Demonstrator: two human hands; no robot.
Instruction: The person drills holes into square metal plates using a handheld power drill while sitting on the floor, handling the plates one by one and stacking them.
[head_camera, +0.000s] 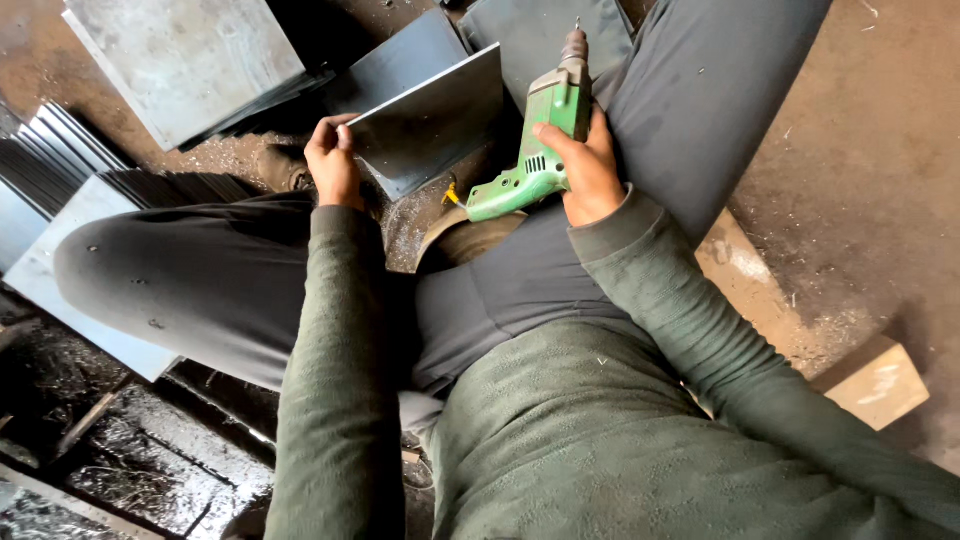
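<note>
The left hand pinches the near corner of a dark metal sheet, tilting it up off the floor between the legs. The right hand is wrapped tight round a green drill, bit pointing away. It looks like positioning before drilling; next the sheet must lie flat and steady under the bit.

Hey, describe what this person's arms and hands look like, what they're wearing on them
Both arms are covered by long sleeves of a dull olive-green, fuzzy knit top: the left sleeve and the right sleeve each end in a ribbed cuff at the wrist. The left hand and right hand are bare, with no gloves, rings or watch visible.
</note>
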